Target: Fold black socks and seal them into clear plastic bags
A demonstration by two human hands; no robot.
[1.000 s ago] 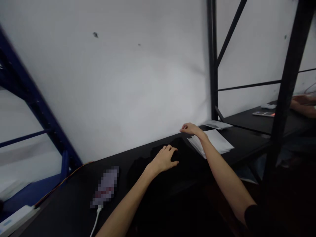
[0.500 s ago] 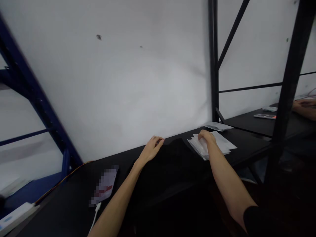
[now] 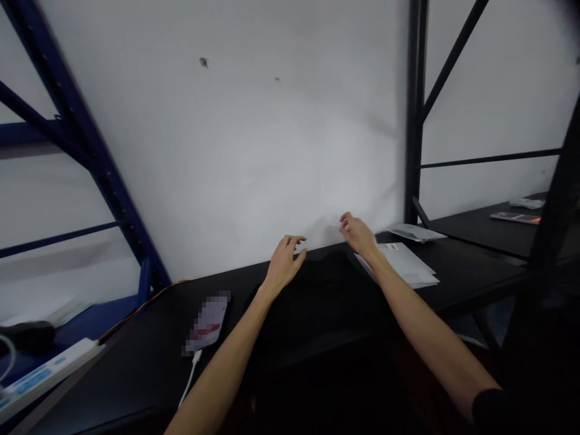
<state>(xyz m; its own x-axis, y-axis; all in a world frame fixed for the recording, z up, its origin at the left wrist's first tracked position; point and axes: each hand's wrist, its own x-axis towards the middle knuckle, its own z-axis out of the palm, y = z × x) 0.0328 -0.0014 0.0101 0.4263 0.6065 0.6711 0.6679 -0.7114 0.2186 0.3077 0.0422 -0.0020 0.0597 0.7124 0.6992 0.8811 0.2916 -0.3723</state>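
The left hand (image 3: 284, 263) and right hand (image 3: 357, 237) are open, empty and apart; the papers (image 3: 403, 263) lie nearer the right hand, along the worktop's (image 3: 471, 275) back edge.

The pixelated slab (image 3: 207, 323) on the counter (image 3: 122, 368) is unreadable (blurred on purpose, it seems), the black garment (image 3: 326, 308) has edges you can't pick out against the counter, and the power strip (image 3: 49, 371) runs off the lower-left corner. Your left forearm (image 3: 217, 380) is cut off by the bottom edge.
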